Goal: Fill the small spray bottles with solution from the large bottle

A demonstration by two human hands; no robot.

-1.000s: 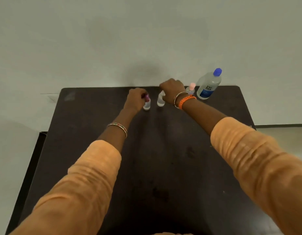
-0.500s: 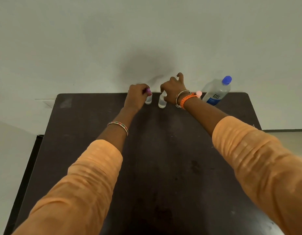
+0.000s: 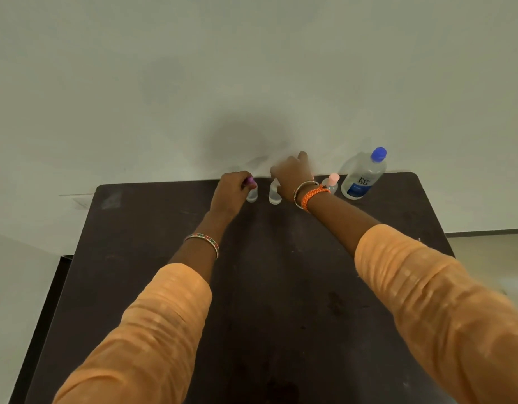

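Three small spray bottles and one large bottle stand in a row along the far edge of the dark table [image 3: 281,287], across the middle of the frame. Furthest left, the purple-capped spray bottle [image 3: 252,191] stands upright, its long axis vertical, cap pointing up; the left hand [image 3: 231,191] reaches forward, knuckles up, fingers curled round its cap and neck, gripping it. Just right of it stands the clear spray bottle [image 3: 274,193], also upright, its top hidden behind the right hand [image 3: 291,177]. That hand arches over it, wrist bent, thumb against the bottle's side and one finger lifted toward the wall [image 3: 252,68]; it seems to pinch the top, though the contact itself is hidden. Behind the right wrist, with its bangles and orange thread band [image 3: 313,195], the pink-capped spray bottle [image 3: 332,185] stands upright and untouched. Furthest right, the large blue-capped solution bottle [image 3: 364,176] appears to lean up and right in this wide view, cap closed. Compared with half a second ago, both hands grip the same bottles, and the whole row sits slightly lower in the frame.
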